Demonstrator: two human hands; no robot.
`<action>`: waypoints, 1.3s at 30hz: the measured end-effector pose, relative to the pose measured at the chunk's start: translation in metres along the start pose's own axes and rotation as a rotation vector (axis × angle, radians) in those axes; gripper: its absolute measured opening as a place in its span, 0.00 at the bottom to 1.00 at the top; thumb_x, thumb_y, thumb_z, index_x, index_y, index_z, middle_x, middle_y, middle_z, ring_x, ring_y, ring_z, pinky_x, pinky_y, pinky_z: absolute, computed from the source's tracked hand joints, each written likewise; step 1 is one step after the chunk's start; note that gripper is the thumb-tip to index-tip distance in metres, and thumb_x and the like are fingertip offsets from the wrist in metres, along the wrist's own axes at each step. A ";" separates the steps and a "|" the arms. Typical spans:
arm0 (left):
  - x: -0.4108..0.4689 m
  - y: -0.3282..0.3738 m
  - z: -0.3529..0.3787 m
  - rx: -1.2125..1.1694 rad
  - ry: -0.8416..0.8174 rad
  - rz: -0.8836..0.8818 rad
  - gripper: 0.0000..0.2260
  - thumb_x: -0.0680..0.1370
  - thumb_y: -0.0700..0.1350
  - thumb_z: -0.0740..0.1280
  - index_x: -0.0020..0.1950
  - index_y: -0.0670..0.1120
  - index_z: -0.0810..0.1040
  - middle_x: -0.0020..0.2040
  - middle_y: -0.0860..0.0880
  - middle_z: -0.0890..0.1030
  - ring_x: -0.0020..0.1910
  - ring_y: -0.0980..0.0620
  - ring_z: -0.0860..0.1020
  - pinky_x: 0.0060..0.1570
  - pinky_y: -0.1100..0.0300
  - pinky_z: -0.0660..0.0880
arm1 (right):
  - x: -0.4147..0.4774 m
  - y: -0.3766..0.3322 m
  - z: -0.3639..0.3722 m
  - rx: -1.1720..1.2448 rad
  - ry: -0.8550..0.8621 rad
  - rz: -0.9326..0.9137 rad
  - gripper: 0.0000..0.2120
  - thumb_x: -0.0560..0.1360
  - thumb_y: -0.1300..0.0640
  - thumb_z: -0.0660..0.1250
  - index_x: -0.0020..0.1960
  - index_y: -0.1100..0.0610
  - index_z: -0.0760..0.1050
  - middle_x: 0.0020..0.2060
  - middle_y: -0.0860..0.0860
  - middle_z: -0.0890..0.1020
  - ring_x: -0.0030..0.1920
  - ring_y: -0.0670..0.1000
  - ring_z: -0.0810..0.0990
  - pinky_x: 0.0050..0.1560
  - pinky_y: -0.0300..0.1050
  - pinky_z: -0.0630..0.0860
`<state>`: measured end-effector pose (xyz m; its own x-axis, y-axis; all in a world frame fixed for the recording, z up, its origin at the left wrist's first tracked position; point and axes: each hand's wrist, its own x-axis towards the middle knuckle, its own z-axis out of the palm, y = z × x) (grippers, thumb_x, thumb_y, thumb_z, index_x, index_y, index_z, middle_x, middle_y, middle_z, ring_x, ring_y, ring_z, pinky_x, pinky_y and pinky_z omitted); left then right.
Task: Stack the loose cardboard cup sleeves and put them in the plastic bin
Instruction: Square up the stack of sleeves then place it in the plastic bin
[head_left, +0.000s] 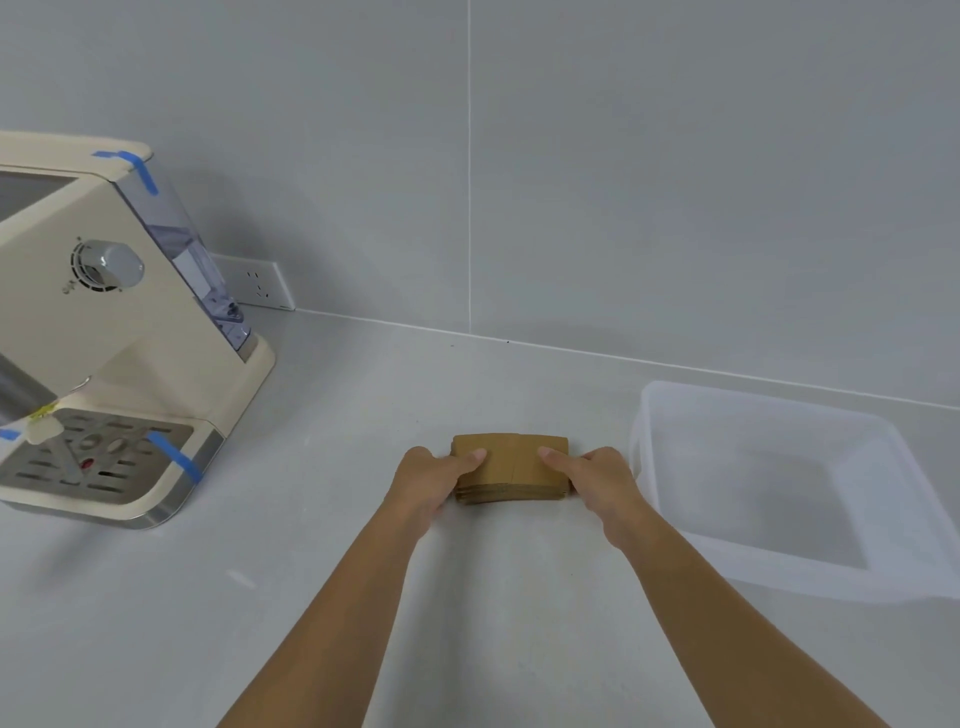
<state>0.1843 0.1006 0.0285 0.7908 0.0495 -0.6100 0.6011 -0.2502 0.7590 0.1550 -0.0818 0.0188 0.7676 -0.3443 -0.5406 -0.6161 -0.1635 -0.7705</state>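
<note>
Here both hands (511, 480) clasp the sleeve stack (511, 467), bin (675, 410) just beside.

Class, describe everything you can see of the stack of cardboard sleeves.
The stack of cardboard sleeves is brown, flattened and neatly squared, with several layered edges showing along its near side. It lies flat on the grey counter, left of the plastic bin and apart from it. The left hand and right hand press its two ends, thumbs resting on top.

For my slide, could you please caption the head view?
Both hands grip stacked cup sleeves beside an empty plastic bin.
</note>
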 end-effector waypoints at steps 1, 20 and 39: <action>0.001 0.001 0.000 0.025 -0.014 -0.008 0.24 0.69 0.52 0.73 0.54 0.37 0.72 0.42 0.47 0.74 0.36 0.53 0.72 0.30 0.62 0.67 | 0.000 -0.001 0.001 -0.003 -0.003 -0.005 0.22 0.66 0.44 0.72 0.46 0.60 0.71 0.41 0.52 0.75 0.43 0.52 0.73 0.39 0.43 0.67; -0.010 -0.033 -0.004 -0.023 -0.068 0.579 0.20 0.67 0.38 0.74 0.51 0.58 0.74 0.54 0.53 0.71 0.54 0.52 0.72 0.52 0.65 0.67 | -0.023 0.013 0.004 0.227 -0.105 -0.397 0.24 0.61 0.66 0.77 0.48 0.45 0.72 0.54 0.50 0.72 0.50 0.44 0.76 0.44 0.34 0.72; -0.001 -0.036 0.026 -0.297 -0.074 0.423 0.08 0.78 0.55 0.57 0.53 0.54 0.69 0.50 0.56 0.75 0.45 0.68 0.75 0.37 0.77 0.69 | -0.013 0.030 0.030 0.383 -0.094 -0.386 0.23 0.66 0.56 0.75 0.57 0.48 0.70 0.48 0.44 0.79 0.46 0.39 0.79 0.43 0.33 0.74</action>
<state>0.1585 0.0847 -0.0039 0.9678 -0.0676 -0.2424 0.2460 0.0525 0.9678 0.1324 -0.0548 -0.0073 0.9484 -0.2392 -0.2083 -0.1914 0.0920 -0.9772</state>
